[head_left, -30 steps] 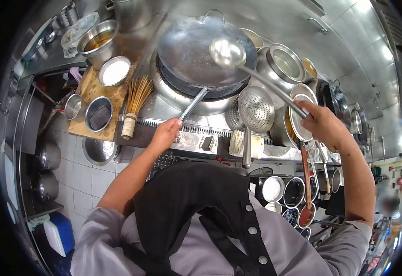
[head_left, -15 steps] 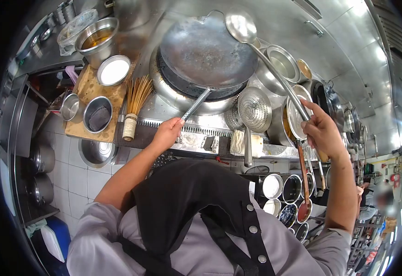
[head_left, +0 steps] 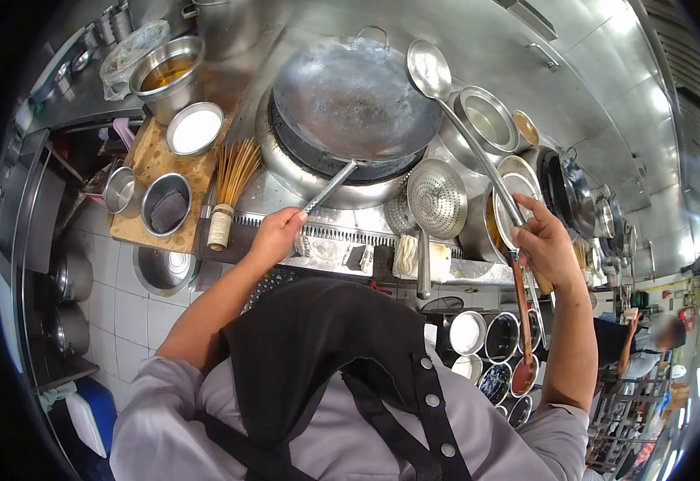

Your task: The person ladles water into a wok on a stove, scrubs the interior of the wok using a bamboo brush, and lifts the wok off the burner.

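Observation:
My left hand [head_left: 278, 235] is closed around the metal handle of a large dark wok [head_left: 350, 104], which rests tilted on the round burner ring [head_left: 274, 152]. No food shows inside the wok. In my right hand [head_left: 548, 250] is the long handle of a steel ladle [head_left: 428, 69], the index finger stretched along it. The ladle's bowl hangs near the wok's upper right rim. Just right of the burner lies a perforated skimmer [head_left: 436, 199]. A bamboo wok brush [head_left: 236, 180] stands left of the wok.
A wooden board [head_left: 129, 228] on the left carries a bowl of white contents [head_left: 195, 128] and a pot with a dark cloth-like thing [head_left: 167, 207]. Several seasoning containers [head_left: 468, 332] stand at lower right. Stacked steel pots [head_left: 486, 120] sit behind the ladle. Another person [head_left: 642, 345] stands far right.
The ladle has shifted slightly down and to the right in view, along with my right hand. The wok appears a little lower in view. Both hands keep their grips.

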A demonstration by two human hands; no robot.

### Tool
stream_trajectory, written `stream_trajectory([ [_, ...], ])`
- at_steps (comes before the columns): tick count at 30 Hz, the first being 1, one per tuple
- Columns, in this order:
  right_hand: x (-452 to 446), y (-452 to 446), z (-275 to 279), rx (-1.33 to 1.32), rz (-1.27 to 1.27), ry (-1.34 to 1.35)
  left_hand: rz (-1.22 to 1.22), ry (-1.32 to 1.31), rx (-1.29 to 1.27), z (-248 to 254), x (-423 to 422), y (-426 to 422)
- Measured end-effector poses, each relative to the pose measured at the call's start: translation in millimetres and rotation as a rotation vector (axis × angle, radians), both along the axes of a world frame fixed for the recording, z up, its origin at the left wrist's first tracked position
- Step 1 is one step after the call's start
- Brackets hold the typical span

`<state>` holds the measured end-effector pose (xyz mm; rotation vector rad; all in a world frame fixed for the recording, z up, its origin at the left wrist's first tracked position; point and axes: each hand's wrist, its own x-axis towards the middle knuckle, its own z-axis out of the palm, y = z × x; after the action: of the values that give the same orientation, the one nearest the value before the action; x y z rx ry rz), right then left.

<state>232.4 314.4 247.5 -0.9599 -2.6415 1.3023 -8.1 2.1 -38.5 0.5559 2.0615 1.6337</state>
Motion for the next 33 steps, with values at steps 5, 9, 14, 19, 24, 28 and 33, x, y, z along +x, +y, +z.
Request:
stream_trajectory([
  [5,8.1,5.2,-8.2,-0.040,-0.058,-0.010,0.087,0.074,-0.064,0.2,-26.4,-24.6],
  [9,13.5,11.6,-16.5,0.014,-0.017,-0.063,0.084,0.089,-0.062,-10.4,-51.4,-39.6],
  [14,3.6,13.1,-5.0,0.265,0.087,-0.118,0.074,0.107,-0.091,-6.5,-48.9,-38.9],
  [19,-15.2,15.7,19.9,0.637,0.240,-0.307,0.090,0.048,-0.071,-5.8,-43.9,-36.5],
  [24,-24.5,20.4,39.5,0.626,0.254,-0.339,0.124,0.092,-0.053,-15.0,-45.1,-32.8],
  [28,-21.7,18.4,12.7,0.345,0.078,-0.056,0.137,0.023,-0.016,-21.1,-42.5,-27.3],
  [33,-17.3,0.7,-27.3,0.031,-0.042,0.162,0.140,-0.204,0.035,-5.4,-34.4,-27.5],
])
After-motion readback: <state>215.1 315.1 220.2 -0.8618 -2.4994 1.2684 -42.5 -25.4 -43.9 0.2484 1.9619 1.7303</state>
